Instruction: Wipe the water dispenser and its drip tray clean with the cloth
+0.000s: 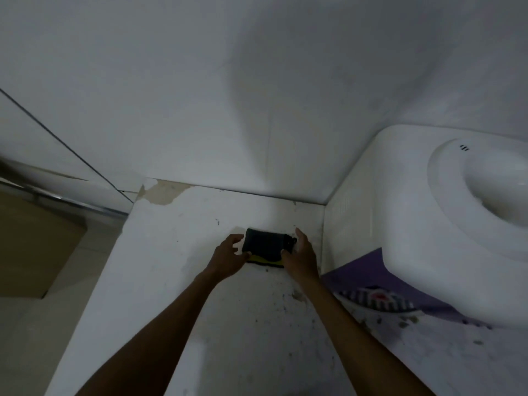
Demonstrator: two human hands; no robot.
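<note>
A folded dark cloth [264, 247] with a yellow edge lies on the white ledge [171, 252], left of the water dispenser. My left hand [228, 260] grips its left end and my right hand [303, 252] grips its right end. The white water dispenser [414, 224] stands at the right, seen from above, with its round bottle well [491, 192] empty. Its purple front panel [371, 281] shows below the top. The drip tray is not visible.
A white wall [228, 95] rises behind the ledge, with chipped paint [160, 192] at the ledge's back left corner. The ledge surface is speckled with dirt. To the left the ledge drops off toward a metal rail [71, 202] and a brown floor area [34, 247].
</note>
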